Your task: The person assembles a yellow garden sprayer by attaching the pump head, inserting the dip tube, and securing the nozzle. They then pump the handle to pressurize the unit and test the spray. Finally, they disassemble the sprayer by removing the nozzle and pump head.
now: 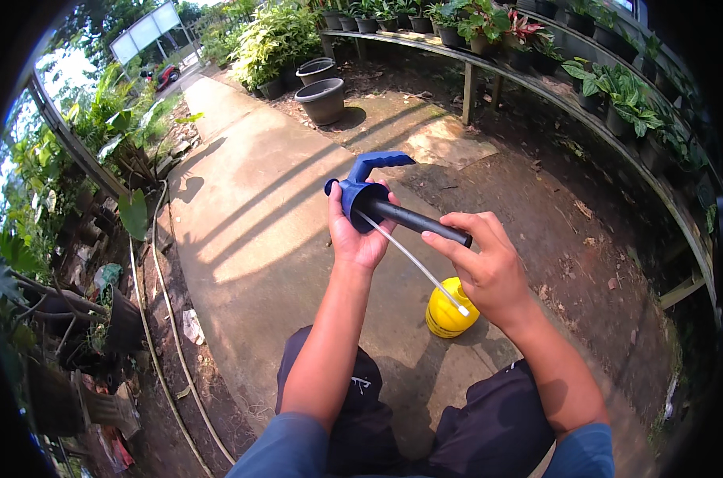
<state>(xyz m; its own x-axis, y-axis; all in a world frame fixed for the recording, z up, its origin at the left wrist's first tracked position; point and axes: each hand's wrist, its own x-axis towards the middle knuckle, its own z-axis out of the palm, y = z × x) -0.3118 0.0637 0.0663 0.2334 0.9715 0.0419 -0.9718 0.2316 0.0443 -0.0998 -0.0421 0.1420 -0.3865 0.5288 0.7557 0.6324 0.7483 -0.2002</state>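
Note:
My left hand [360,239] is closed round the blue head of a pump sprayer [361,196], its grip handle pointing up and to the right. From the head a black pump cylinder [417,217] slants down to the right. Beside it runs a thin, pale dip tube [413,260] with a white tip. My right hand [486,267] has its thumb and fingers at the free end of the black cylinder. Below, a yellow sprayer bottle [451,309] stands on the concrete between my legs, partly hidden by my right hand and the tube tip.
A concrete path [242,183] stretches away ahead. Two dark empty pots [322,99] stand beside it. Wooden shelving [529,76] with potted plants curves along the right. Two hoses [166,319] lie on the left, next to plants and old pots [124,323].

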